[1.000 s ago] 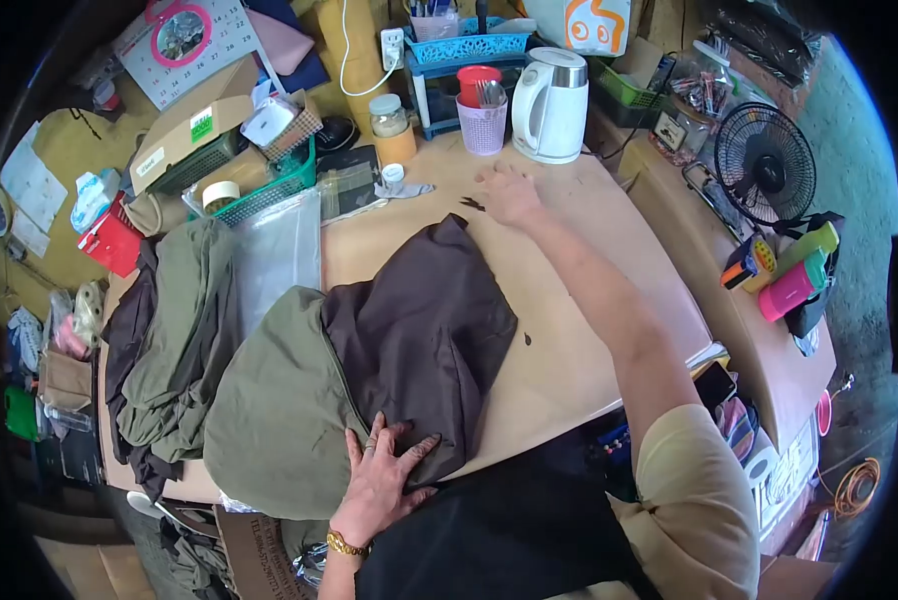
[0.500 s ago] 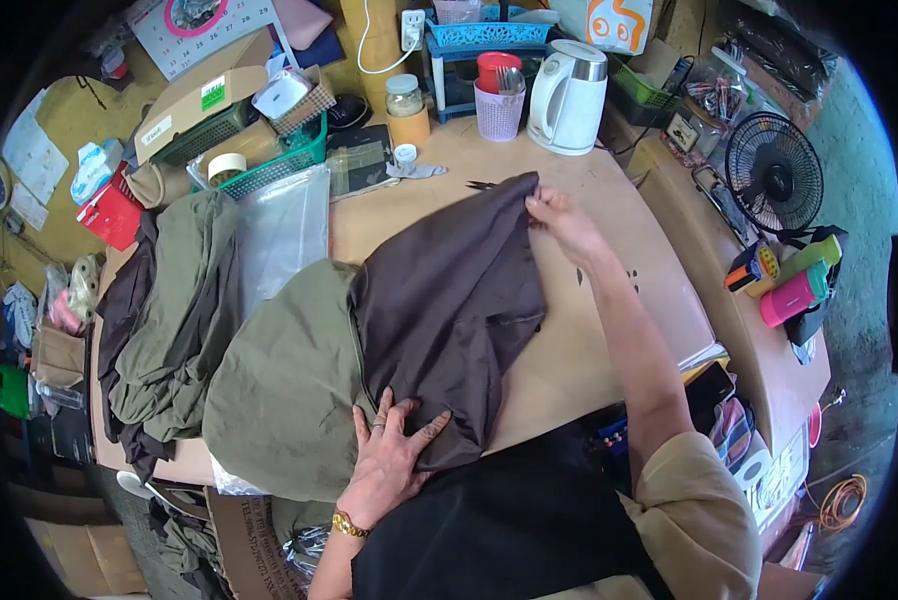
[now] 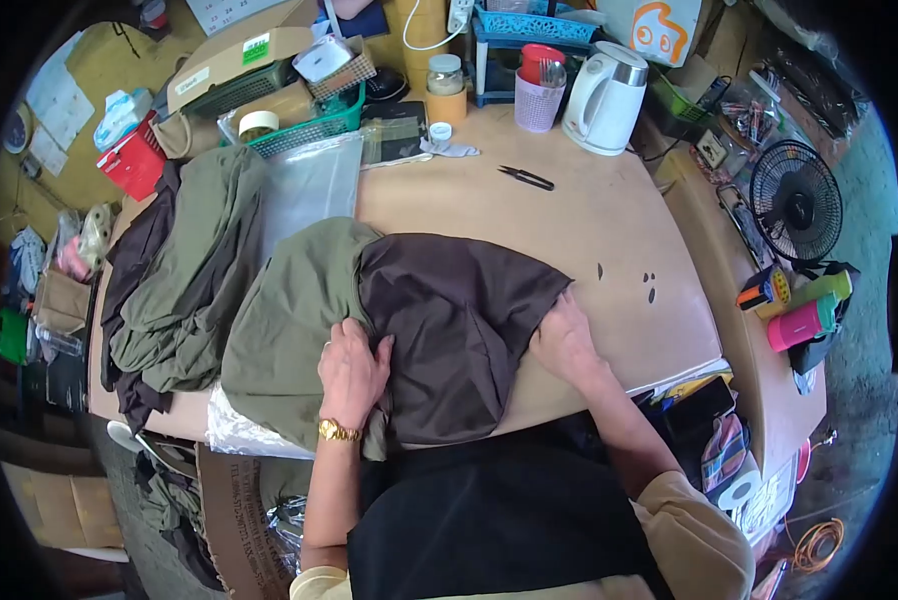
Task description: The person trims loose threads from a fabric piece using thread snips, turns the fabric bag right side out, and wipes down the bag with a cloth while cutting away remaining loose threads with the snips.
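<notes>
A two-tone cloth piece lies on the table in front of me, its olive green part (image 3: 274, 330) on the left and its dark brown part (image 3: 449, 330) on the right. A seam joins the two colours. My left hand (image 3: 351, 372), with a gold watch at the wrist, pinches the cloth along that seam. At the right end, my right hand (image 3: 566, 342) grips the corner of the brown part; its fingertips are partly hidden by the fabric. Black thread snips (image 3: 527, 178) lie on the table behind the cloth.
More olive and brown cloth (image 3: 194, 270) is heaped at the left beside clear plastic sheets (image 3: 314, 190). Along the back stand a green basket (image 3: 309, 130), a jar (image 3: 446, 88), a lilac cup (image 3: 539, 100) and a white kettle (image 3: 606, 100). A black fan (image 3: 795, 198) stands right.
My right hand has lowered the brown corner toward me, uncovering the snips. My left hand has gone from lying spread on the cloth to pinching it at the seam, farther up.
</notes>
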Available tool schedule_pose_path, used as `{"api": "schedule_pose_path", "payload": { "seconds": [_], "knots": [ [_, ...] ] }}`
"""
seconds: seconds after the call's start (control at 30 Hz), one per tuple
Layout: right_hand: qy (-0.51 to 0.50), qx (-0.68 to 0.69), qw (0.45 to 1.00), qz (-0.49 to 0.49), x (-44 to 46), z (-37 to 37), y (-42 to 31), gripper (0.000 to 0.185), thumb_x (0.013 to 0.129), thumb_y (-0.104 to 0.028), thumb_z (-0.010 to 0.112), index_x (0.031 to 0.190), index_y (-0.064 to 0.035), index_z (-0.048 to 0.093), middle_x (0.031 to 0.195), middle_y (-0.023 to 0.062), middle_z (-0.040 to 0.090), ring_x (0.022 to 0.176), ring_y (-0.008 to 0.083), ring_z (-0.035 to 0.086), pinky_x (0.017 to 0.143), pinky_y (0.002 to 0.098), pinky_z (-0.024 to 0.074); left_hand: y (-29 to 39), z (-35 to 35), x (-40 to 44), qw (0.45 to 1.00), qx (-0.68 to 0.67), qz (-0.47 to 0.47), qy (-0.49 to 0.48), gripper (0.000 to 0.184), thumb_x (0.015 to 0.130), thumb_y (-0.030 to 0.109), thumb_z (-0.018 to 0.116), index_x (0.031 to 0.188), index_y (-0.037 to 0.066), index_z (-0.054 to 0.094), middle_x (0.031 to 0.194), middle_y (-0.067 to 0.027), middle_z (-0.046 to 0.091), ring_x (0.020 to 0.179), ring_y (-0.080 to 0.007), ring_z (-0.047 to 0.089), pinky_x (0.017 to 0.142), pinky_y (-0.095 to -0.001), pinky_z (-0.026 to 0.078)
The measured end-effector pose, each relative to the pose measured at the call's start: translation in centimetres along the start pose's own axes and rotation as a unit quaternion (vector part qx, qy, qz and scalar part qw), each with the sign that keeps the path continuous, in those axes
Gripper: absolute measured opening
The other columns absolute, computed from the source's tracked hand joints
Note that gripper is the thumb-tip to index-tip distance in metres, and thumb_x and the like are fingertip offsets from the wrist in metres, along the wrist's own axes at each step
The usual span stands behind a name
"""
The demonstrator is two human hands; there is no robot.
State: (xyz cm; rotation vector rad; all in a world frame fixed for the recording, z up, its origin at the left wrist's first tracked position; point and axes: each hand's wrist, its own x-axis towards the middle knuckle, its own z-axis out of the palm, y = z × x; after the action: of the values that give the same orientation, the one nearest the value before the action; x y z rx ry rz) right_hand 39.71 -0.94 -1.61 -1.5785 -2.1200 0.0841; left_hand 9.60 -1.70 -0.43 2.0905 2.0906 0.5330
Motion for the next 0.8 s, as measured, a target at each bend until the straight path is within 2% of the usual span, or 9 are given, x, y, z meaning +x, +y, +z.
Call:
{"api": "schedule_pose_path", "payload": {
  "seconds": [0.13, 0.23, 0.3, 0.33, 0.4, 0.47, 0.5, 0.67, 0.8],
  "knots": [
    [-0.158, 0.109, 0.972, 0.137, 3.4, -0.6, -0.7, 0.032, 0.084, -0.002, 0.06, 0.116, -0.0003, 0.061, 0.109, 0.0197, 0.066, 0.105, 0.038, 0.063, 0.091, 0.0428, 0.051, -1.2, 1.1, 1.5, 0.999, 0.034, -0.003, -0.01, 0.029, 0.089, 0.024, 0.066, 0.084, -0.004, 0.058, 0.089, -0.0243, 0.063, 0.079, -0.0423, 0.066, 0.071, -0.0492, 0.055],
    [-0.181, 0.31, 0.914, 0.188, 6.0, -1.4, -3.3, 0.021, 0.093, -0.012, 0.064, 0.11, -0.0005, 0.062, 0.097, 0.0087, 0.068, 0.09, 0.0232, 0.067, 0.081, 0.0359, 0.0523, -1.2, -1.1, 2.4, 0.999, -0.02, 0.018, -0.039, 0.028, 0.088, 0.021, 0.061, 0.087, -0.007, 0.064, 0.101, -0.0295, 0.062, 0.092, -0.0404, 0.065, 0.08, -0.0464, 0.054],
    [-0.073, 0.728, 0.675, 0.095, 7.6, -4.3, -8.5, 0.027, 0.096, -0.027, 0.067, 0.109, -0.0035, 0.062, 0.096, 0.0041, 0.067, 0.088, 0.0137, 0.063, 0.079, 0.0302, 0.0504, -1.3, -3.1, 3.2, 0.97, -0.221, 0.096, -0.018, 0.037, 0.088, 0.017, 0.061, 0.118, -0.005, 0.065, 0.118, -0.0287, 0.059, 0.106, -0.0393, 0.06, 0.096, -0.0432, 0.049],
    [-0.255, 0.776, 0.577, 0.015, 8.9, -4.9, -7.3, 0.029, 0.098, -0.027, 0.064, 0.114, -0.003, 0.06, 0.107, 0.0111, 0.065, 0.101, 0.0177, 0.062, 0.089, 0.0302, 0.0489, -1.6, -4.2, 3.3, 0.921, -0.377, 0.09, -0.038, 0.037, 0.089, 0.017, 0.061, 0.118, -0.005, 0.065, 0.118, -0.0284, 0.059, 0.107, -0.0391, 0.06, 0.096, -0.0431, 0.049],
    [-0.071, 0.864, 0.49, -0.087, 9.4, -9.4, -16.1, 0.026, 0.099, -0.016, 0.059, 0.121, -0.0021, 0.059, 0.126, 0.0135, 0.058, 0.115, 0.0266, 0.058, 0.097, 0.0363, 0.047, -2.4, -6.2, 3.2, 0.754, -0.648, 0.054, -0.095, 0.037, 0.089, 0.017, 0.06, 0.119, -0.004, 0.064, 0.12, -0.0276, 0.059, 0.108, -0.0386, 0.059, 0.097, -0.0429, 0.048],
    [0.143, 0.475, 0.789, -0.362, 11.5, -8.1, -14.4, 0.027, 0.091, -0.012, 0.064, 0.117, -0.0052, 0.061, 0.126, 0.014, 0.059, 0.113, 0.0274, 0.06, 0.097, 0.0386, 0.0475, -3.2, -6.6, 2.1, 0.631, -0.764, 0.044, -0.126, 0.036, 0.09, 0.017, 0.059, 0.12, -0.004, 0.064, 0.122, -0.0269, 0.058, 0.11, -0.0381, 0.058, 0.099, -0.0427, 0.047],
    [0.082, 0.379, 0.823, -0.415, 11.0, -7.9, -14.0, 0.028, 0.087, -0.008, 0.065, 0.115, -0.0055, 0.062, 0.125, 0.0152, 0.06, 0.112, 0.0283, 0.061, 0.097, 0.0402, 0.0479, -3.3, -6.2, 1.3, 0.586, -0.799, 0.037, -0.13, 0.036, 0.091, 0.017, 0.058, 0.12, -0.003, 0.064, 0.122, -0.0265, 0.058, 0.11, -0.0379, 0.058, 0.099, -0.0426, 0.046],
    [0.044, 0.124, 0.884, -0.448, 7.7, -4.4, -15.9, 0.049, 0.069, -0.018, 0.082, 0.115, -0.0139, 0.067, 0.128, 0.0098, 0.06, 0.121, 0.0294, 0.056, 0.109, 0.0543, 0.0369, -3.2, -4.1, -0.8, 0.494, -0.863, 0.003, -0.109, 0.036, 0.092, 0.016, 0.056, 0.122, -0.002, 0.063, 0.126, -0.0247, 0.057, 0.114, -0.0367, 0.057, 0.102, -0.0421, 0.044],
    [0.128, 0.154, 0.887, -0.416, 7.8, -3.5, -14.3, 0.039, 0.066, -0.014, 0.082, 0.103, -0.0147, 0.069, 0.105, 0.0077, 0.061, 0.093, 0.0273, 0.06, 0.084, 0.0453, 0.0462, -2.6, -3.3, -1.3, 0.496, -0.862, -0.008, -0.107, 0.035, 0.094, 0.015, 0.054, 0.124, -0.001, 0.062, 0.129, -0.0232, 0.056, 0.117, -0.0358, 0.056, 0.104, -0.0417, 0.042]
  ]
}}
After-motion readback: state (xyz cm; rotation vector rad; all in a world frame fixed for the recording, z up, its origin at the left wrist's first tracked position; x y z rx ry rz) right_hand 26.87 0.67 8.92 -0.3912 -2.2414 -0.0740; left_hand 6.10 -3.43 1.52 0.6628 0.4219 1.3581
